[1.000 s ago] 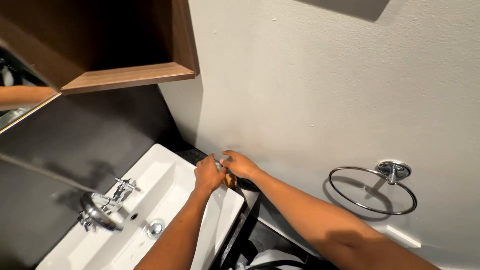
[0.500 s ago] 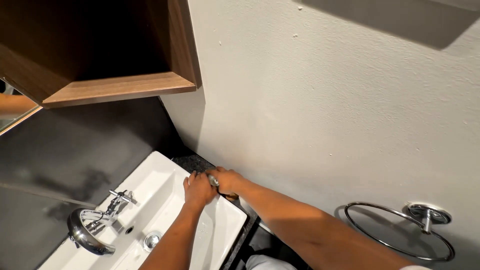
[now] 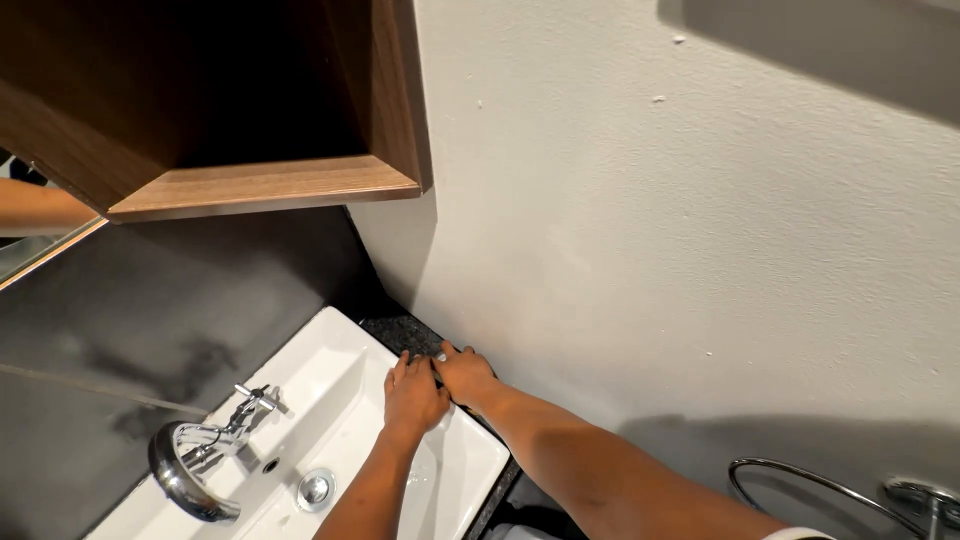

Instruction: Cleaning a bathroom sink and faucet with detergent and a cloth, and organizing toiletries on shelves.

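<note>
Both hands meet at the far right rim of the white sink (image 3: 330,400), close against the pale wall (image 3: 700,260). The left hand (image 3: 412,395) lies palm down on the rim, fingers loosely together and pointing toward the wall. The right hand (image 3: 466,377) lies just beside it, touching it at the fingers, on the narrow strip of dark speckled worktop (image 3: 400,333) between sink and wall. Something small may sit between the fingertips (it is hidden, so I cannot tell what, nor whether either hand grips it).

The sink looks like glazed ceramic: heavy, stiff, fixed in place, and probably slick where wet, so a flat palm on the broad rim is a surer hold than fingertips on the edge. The worktop strip is narrow and hard, leaving little room for fingers against the wall.

On the near left a chrome tap (image 3: 200,455) stands over the basin, with the drain (image 3: 316,487) near it. A wooden cabinet (image 3: 260,190) hangs above, and a chrome towel ring (image 3: 830,490) is fixed on the wall at the near right.
</note>
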